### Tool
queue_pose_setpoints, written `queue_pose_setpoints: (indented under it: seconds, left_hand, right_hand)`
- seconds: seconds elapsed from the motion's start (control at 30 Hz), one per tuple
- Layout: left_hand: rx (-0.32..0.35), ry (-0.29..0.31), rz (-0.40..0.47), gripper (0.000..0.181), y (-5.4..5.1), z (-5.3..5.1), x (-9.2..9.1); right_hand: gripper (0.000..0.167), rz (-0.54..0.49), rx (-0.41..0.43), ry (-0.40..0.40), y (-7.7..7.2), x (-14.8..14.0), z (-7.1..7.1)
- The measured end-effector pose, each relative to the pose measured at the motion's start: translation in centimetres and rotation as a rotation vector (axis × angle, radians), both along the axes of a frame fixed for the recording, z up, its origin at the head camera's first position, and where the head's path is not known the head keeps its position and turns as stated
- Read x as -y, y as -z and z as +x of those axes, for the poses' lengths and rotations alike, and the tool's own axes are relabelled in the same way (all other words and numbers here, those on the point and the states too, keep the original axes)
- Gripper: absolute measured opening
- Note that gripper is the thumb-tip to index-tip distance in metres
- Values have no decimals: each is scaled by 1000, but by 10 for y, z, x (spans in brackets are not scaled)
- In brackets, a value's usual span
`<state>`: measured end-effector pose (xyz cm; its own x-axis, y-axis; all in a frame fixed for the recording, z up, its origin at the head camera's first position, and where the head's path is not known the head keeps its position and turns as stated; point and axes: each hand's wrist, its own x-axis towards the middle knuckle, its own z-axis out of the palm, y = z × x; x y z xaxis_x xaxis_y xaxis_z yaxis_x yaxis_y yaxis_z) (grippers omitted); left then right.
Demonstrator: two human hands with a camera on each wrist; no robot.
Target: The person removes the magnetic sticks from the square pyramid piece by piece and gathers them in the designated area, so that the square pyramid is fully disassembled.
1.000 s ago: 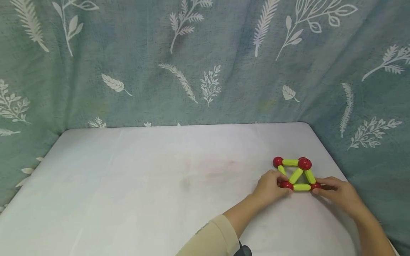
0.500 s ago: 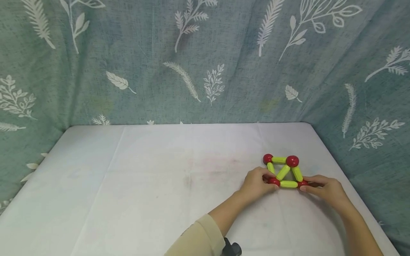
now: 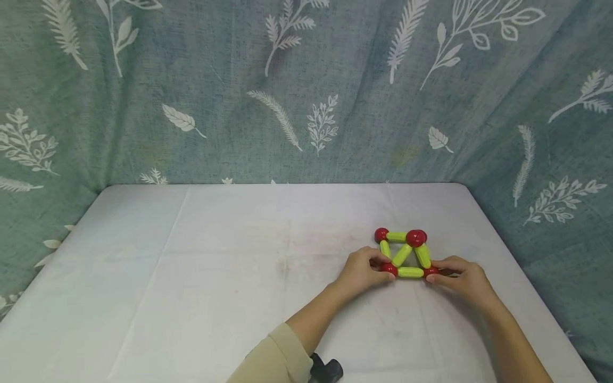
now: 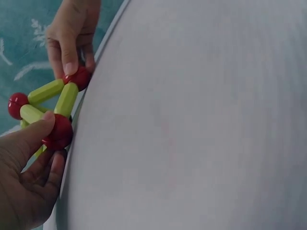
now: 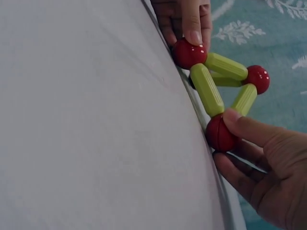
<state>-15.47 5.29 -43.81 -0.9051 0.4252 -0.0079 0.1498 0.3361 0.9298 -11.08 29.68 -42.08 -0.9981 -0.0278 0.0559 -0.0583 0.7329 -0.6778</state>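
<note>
Head view: looking down on a toy frame (image 3: 402,255) made of red balls and yellow-green sticks.
Place of the toy frame: right of the middle on the white worktop (image 3: 215,298), held between two hands; cannot tell if resting on the worktop or just over it.
Left hand (image 3: 366,268): nearly closed in a small pinch; gripping the near left ball (image 3: 390,270) with thumb on one side and fingers curled on the other.
Right hand (image 3: 462,276): nearly closed too; pinching the near right ball (image 3: 431,272) between thumb and fingers.
Near stick (image 3: 411,272): lying straight between the two held balls, touching both.
Leaning sticks (image 3: 423,256): two of them, going from the held balls to the top ball (image 3: 415,238), making a triangle with the near stick.
Behind the top ball: one more red ball, mostly hidden.
Back left ball (image 3: 381,234): at the far corner, with one stick going right and one coming toward the left hand.
Wrist views: showing each thumb pressed on a red ball, with fingers tucked under.
Sleeve (image 3: 278,354): light tan, on the left arm (image 3: 316,314), just beside a dark thing (image 3: 330,371) too unclear to name.
Cloth (image 3: 215,117): blue-green with white leaves, hanging behind the worktop and along the sides.
</note>
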Motion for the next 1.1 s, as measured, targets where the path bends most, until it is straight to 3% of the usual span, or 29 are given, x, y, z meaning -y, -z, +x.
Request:
queue_pose_setpoints:
  seconds: [0.23,0.6,0.8,1.1]
  left_hand:
    - [1,9,-20,27,2,-4,27]
    - [26,5,-48,26,-1,2,63]
    - [-2,-16,-44,29,-1,9,85]
    - [-30,-37,-36,29,0,25,115]
  right_hand:
    - [41,-79,15,-24,5,23,-2]
    - [42,-81,-30,-76,11,53,-6]
    - [39,-143,-73,-147,14,69,-8]
    - [36,-231,-65,-223,17,94,-6]
